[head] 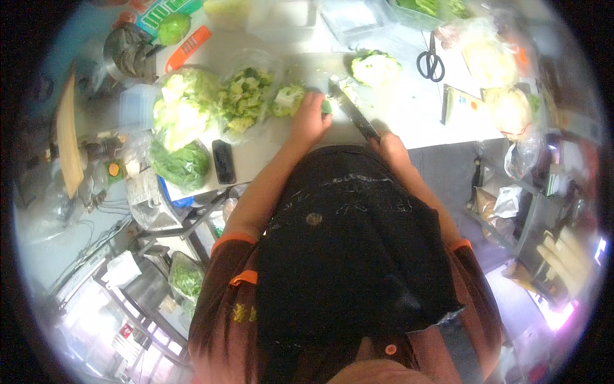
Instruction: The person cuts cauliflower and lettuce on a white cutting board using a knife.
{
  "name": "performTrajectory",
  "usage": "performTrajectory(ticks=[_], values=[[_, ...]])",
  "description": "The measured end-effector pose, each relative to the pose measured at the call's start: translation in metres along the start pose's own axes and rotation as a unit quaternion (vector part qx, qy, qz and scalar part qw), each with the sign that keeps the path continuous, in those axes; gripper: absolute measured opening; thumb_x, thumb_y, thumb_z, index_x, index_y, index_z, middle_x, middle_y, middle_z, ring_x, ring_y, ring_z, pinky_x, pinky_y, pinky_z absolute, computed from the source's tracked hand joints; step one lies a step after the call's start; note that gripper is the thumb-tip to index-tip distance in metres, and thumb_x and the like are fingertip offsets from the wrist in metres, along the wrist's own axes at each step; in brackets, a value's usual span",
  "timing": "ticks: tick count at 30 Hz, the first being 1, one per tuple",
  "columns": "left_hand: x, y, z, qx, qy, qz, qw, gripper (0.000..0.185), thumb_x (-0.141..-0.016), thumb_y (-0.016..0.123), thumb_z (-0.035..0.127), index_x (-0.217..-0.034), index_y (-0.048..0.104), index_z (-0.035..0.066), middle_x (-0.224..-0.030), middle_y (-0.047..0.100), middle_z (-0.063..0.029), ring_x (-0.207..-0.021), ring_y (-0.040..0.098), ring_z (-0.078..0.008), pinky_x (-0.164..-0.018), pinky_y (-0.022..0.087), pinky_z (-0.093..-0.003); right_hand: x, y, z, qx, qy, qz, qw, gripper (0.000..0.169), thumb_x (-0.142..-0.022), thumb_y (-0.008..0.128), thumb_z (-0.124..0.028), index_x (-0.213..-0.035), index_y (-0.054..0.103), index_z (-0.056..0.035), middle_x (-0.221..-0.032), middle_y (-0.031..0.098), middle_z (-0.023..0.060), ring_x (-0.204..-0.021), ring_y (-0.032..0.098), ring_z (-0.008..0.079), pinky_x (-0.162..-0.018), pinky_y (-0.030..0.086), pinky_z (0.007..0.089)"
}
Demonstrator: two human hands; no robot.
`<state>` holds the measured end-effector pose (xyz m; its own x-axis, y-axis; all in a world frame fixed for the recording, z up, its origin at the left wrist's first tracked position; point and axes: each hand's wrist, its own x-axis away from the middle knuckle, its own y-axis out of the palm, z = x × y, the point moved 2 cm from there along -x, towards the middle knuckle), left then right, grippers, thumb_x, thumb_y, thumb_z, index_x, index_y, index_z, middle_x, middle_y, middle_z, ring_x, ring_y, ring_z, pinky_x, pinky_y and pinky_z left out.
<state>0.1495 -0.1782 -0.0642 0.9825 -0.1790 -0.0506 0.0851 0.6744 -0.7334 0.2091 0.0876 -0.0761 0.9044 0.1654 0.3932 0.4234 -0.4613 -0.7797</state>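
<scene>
My right hand [391, 146] grips the handle of a kitchen knife [354, 113], whose blade points up and left over the cutting board [340, 126]. Just left of the blade, my left hand [312, 117] holds a small green floret [326, 106] against the board. Beside that hand lies a larger piece of cauliflower or similar vegetable [289, 100]. Pale scraps are scattered near the knife tip. Beyond it, toward the right, rests a cauliflower head [375, 68]. Left of my hands, a clear plastic bag [245, 103] holds cut florets.
At the left are bagged leafy vegetables [180, 163], a lettuce-like head [184, 105] and a phone [223, 162]. An orange-handled tool [188, 48] lies behind them. Black-handled scissors [430, 66] and bagged pale vegetables [506, 113] are at the right; clear containers [352, 21] stand at the back.
</scene>
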Motion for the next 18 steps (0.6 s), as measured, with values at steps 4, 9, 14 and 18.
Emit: performTrajectory(ticks=[4,9,14,18], values=[[0.009,-0.006,-0.002,0.047,0.011,0.004,0.999,0.051,-0.081,0.07,0.015,-0.129,0.058,0.005,-0.123,0.057,-0.0208,-0.113,0.057,-0.0426,-0.096,0.049,-0.0481,0.011,-0.025,-0.017,-0.041,0.046,0.026,0.998,0.029,-0.093,0.066,-0.03,-0.102,0.072,-0.0036,-0.095,0.071,0.0253,-0.092,0.069,0.0445,-0.082,0.055,0.055],[0.012,-0.006,-0.003,0.041,0.052,0.056,0.996,0.05,-0.081,0.064,0.005,-0.131,0.06,0.005,-0.126,0.059,-0.0201,-0.117,0.058,-0.0413,-0.1,0.049,-0.0471,0.035,-0.07,-0.033,0.035,0.083,0.008,0.996,0.026,-0.096,0.062,-0.032,-0.098,0.072,-0.0074,-0.088,0.071,0.0223,-0.087,0.069,0.0438,-0.078,0.055,0.0541],[-0.002,-0.007,0.001,0.091,0.048,0.038,0.994,0.05,-0.082,0.059,0.0,-0.131,0.06,0.004,-0.125,0.061,-0.0223,-0.117,0.057,-0.0425,-0.101,0.048,-0.0472,0.051,-0.088,-0.026,0.087,0.036,0.0,0.996,0.025,-0.096,0.063,-0.032,-0.093,0.068,-0.0076,-0.08,0.07,0.0202,-0.081,0.069,0.0431,-0.073,0.054,0.0534],[-0.004,-0.007,0.001,0.084,0.045,0.028,0.995,0.049,-0.082,0.058,-0.001,-0.13,0.061,0.006,-0.123,0.063,-0.0205,-0.114,0.058,-0.0422,-0.098,0.049,-0.0471,0.046,-0.084,-0.019,0.168,-0.029,-0.003,0.985,0.02,-0.095,0.063,-0.029,-0.096,0.067,-0.0092,-0.082,0.071,0.0187,-0.081,0.069,0.0417,-0.073,0.055,0.0539]])
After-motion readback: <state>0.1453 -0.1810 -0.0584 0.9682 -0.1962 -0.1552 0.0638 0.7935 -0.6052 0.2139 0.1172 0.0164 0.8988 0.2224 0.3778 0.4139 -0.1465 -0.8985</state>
